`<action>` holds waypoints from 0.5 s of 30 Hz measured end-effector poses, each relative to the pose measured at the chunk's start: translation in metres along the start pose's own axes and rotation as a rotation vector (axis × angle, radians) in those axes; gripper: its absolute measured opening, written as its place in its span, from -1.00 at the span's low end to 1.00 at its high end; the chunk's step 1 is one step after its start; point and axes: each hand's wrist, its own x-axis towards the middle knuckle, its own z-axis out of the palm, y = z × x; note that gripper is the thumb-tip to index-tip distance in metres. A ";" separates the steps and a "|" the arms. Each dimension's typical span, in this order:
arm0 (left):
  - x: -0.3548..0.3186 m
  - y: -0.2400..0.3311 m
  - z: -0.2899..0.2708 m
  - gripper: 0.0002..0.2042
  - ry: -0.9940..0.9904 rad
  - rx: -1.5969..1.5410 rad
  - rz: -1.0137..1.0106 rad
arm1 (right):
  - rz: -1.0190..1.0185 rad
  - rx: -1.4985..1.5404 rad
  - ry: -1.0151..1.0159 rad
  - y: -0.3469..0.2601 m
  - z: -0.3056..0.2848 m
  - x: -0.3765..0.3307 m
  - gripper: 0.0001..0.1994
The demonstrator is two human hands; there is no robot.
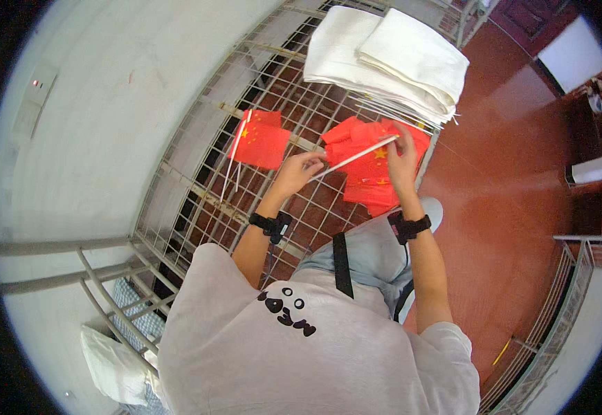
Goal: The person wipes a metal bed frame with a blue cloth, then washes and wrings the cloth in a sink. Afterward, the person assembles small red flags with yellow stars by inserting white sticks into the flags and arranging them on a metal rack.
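Note:
A small red hand flag (380, 166) with yellow stars lies over other red flags to the front right of me. Its white stick (356, 157) slants across the cloth. At the stick's upper right end, my right hand (401, 155) pinches it between thumb and fingers. My left hand (299, 173) is closed around the lower left end, its fingertips curled and partly hiding the stick. Left of that hand, more red flags (263, 140) lie in a small pile, their thin white sticks pointing toward me.
A metal bed frame with a wire grid (294, 214) bears the flags. Folded white cloths (391, 59) are stacked at its far end. A pale wall (128, 117) runs along the left, and reddish floor (495, 207) stretches to the right. A shelf (598, 131) stands far right.

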 end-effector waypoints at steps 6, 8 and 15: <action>-0.017 -0.028 -0.013 -0.70 -0.110 0.028 0.000 | 0.031 0.019 -0.023 -0.004 0.013 0.016 -0.65; -0.023 -0.026 -0.007 -0.66 -0.100 0.046 -0.023 | 0.035 0.018 -0.050 -0.004 0.023 0.018 -0.67; -0.021 -0.049 0.015 -0.74 0.082 0.316 0.024 | 0.053 0.002 -0.127 0.003 0.041 0.009 -0.83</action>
